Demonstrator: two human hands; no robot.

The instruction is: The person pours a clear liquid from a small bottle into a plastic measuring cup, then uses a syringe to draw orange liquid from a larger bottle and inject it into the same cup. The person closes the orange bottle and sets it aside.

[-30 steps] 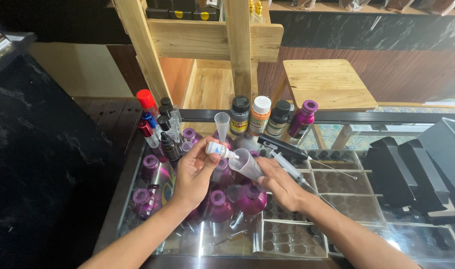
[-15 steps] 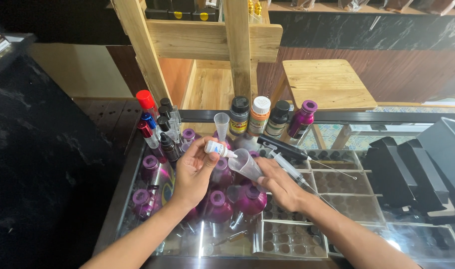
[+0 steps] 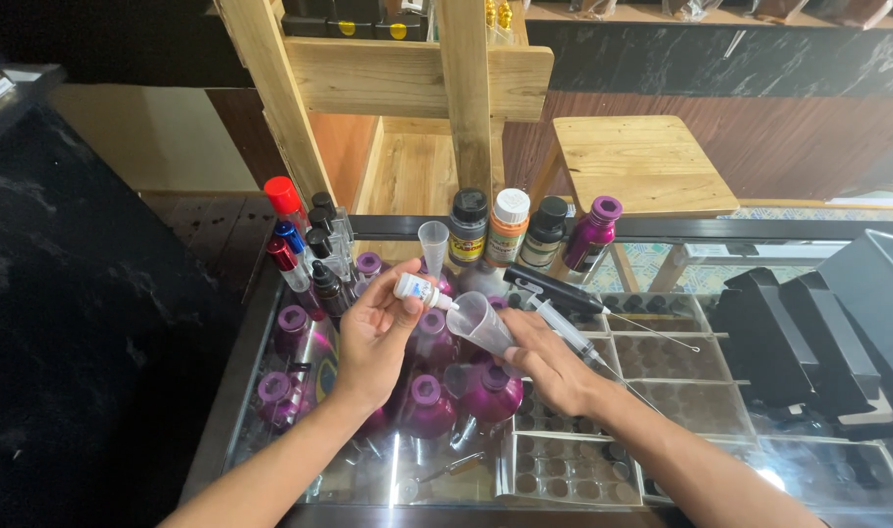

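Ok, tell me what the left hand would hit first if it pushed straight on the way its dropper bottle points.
Probably the clear plastic cup in the right hand: the left hand aims the small white dropper bottle at its rim, nearly touching.

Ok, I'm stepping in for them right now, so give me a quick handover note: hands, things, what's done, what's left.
Left hand: holds a small white dropper bottle, tip aimed into the cup's mouth.
Right hand: holds a clear plastic cup, tilted toward the dropper.
Nearby: syringe by the right hand; purple bottles below on the glass counter.
Done: dropper and cup brought together.
Left: liquid level in the cup cannot be told.
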